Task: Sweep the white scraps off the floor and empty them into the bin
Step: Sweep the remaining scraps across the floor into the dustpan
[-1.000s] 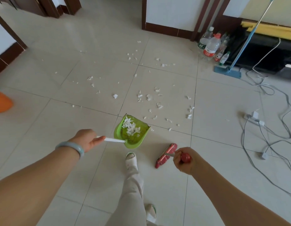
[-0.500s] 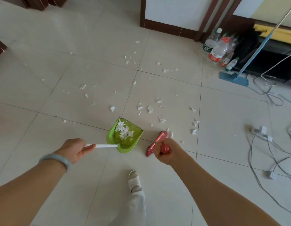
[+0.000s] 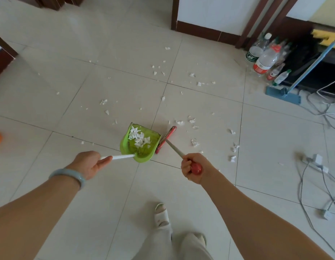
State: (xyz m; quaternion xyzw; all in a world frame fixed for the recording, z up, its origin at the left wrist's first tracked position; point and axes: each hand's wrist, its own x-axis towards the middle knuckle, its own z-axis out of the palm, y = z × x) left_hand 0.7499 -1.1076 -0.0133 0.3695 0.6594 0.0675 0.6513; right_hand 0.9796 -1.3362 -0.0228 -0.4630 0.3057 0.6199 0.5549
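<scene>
White scraps are lying beyond the broom, some in the dustpan. Left hand fingers are gripping the dustpan handle, right hand fingers gripping the broom

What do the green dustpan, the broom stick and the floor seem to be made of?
The green dustpan: probably moulded plastic, by its even bright colour and slight gloss. The broom stick: looks like bare metal, thin and grey with a sheen; its red grip is probably plastic. The floor: seemingly glazed ceramic tile, pale, with grout lines and soft reflections.
</scene>
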